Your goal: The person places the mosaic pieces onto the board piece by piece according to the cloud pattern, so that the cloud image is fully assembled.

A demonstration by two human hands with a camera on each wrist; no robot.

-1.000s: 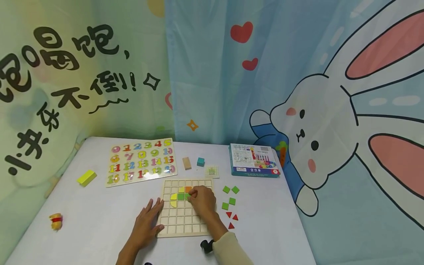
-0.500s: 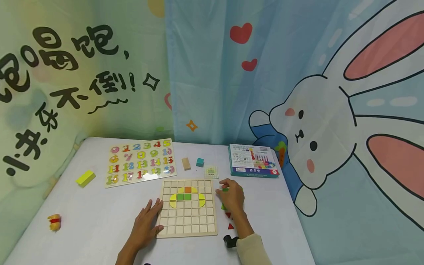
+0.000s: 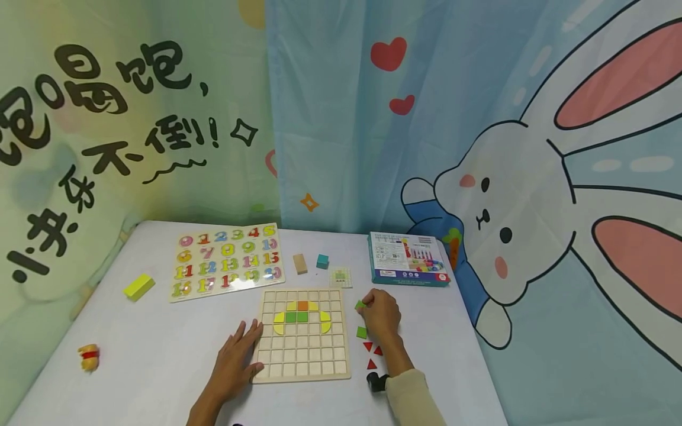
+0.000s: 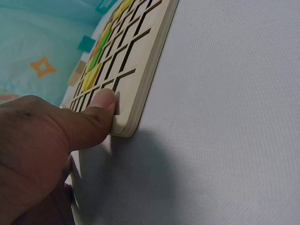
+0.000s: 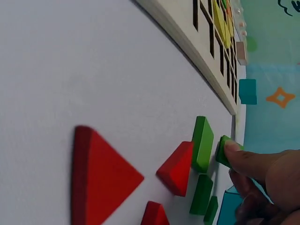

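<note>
A wooden grid board lies on the white table, with yellow, green and orange tiles set in its upper rows. My left hand rests flat against the board's left edge, and its thumb presses the board's corner. My right hand is to the right of the board, where its fingertips pinch a green square tile. Another green square and three red triangles lie just beside that hand.
A number puzzle, a yellow block, a wooden block, a teal cube and a small pattern card lie behind the board. A blue box sits at the back right, a small toy front left. Cartoon curtains surround the table.
My right hand left the board, moved right to the loose green squares and took hold of one. The yellow tile at the right of the pattern now shows. My left hand stayed put.
</note>
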